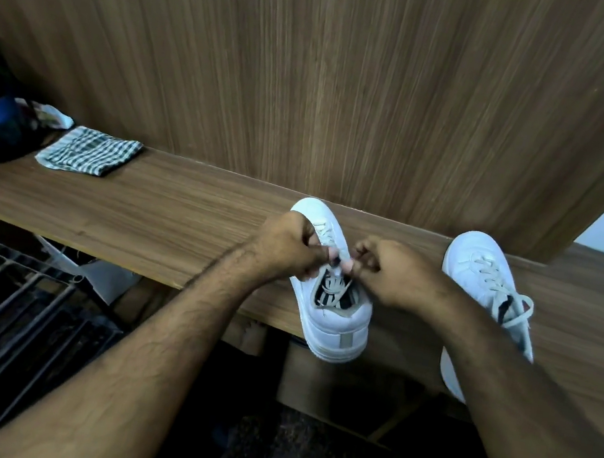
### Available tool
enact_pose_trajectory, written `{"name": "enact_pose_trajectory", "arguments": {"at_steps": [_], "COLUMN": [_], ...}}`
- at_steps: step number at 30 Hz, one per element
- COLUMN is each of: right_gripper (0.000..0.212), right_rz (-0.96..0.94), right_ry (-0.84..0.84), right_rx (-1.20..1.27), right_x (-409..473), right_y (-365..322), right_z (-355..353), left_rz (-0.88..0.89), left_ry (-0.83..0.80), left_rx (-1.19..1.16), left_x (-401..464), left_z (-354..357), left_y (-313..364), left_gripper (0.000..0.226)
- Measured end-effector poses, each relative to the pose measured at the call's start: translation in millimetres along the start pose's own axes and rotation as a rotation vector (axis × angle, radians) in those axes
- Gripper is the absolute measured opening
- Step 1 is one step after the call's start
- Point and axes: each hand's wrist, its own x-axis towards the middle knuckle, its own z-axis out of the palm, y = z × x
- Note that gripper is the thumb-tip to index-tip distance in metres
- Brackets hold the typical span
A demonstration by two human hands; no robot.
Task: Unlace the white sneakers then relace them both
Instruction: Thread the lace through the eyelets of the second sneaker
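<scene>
Both hands, left hand [287,243] and right hand [386,270], pinching lace [335,284] above left sneaker [329,294]. Best to pull evenly, heel steady. Right of it, other sneaker [485,277] laced.

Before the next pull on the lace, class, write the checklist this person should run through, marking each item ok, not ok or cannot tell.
1. Both hands on the lace: left hand and right hand have fingers curled over the near sneaker's lacing. Ok.
2. Sneaker steady on the wooden shelf: its heel overhangs the front edge. Not ok.
3. Which eyelet is being worked: hidden by the fingers. Cannot tell.
4. Lace ends free of tangles: covered by the hands. Cannot tell.
5. Second sneaker out of the way: beside the right forearm, laces threaded with loose ends. Ok.
6. Checked cloth clear of the work: far left on the shelf. Ok.
</scene>
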Motion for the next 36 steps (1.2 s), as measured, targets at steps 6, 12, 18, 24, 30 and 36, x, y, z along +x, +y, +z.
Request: {"name": "enact_pose_trajectory", "arguments": {"at_steps": [6, 12, 18, 24, 30, 36], "right_gripper": [0.019, 0.020, 0.020, 0.024, 0.023, 0.027], "right_rz": [0.051, 0.055, 0.028, 0.015, 0.028, -0.040], "right_ry": [0.168, 0.147, 0.031, 0.118, 0.101, 0.026], "right_rx": [0.027, -0.088, 0.061, -0.074, -0.080, -0.024], "right_x": [4.7, 6.8, -1.0, -6.4, -6.7, -4.4], "right_y": [-9.8, -13.2, -8.8, -18.0, -16.3, -3.5], "right_z": [14.4, 10.1, 13.0, 17.0, 15.0, 7.8], "left_rz": [-0.139, -0.208, -0.179, -0.120, -0.071, 0.047], "left_ry": [-0.075, -0.064, -0.129, -0.105, -0.037, 0.021], "left_rx": [-0.091, -0.220, -0.241, -0.107, 0.141, 0.264], "left_x": [-5.1, -7.3, -5.0, -3.0, -4.1, -0.1], "left_z": [0.2, 6.9, 5.3, 8.9, 5.4, 5.7], "left_y": [1.7, 8.0, 1.3, -3.7, -4.4, -4.8], "left_gripper": [0.022, 0.020, 0.012, 0.024, 0.067, 0.056]}}
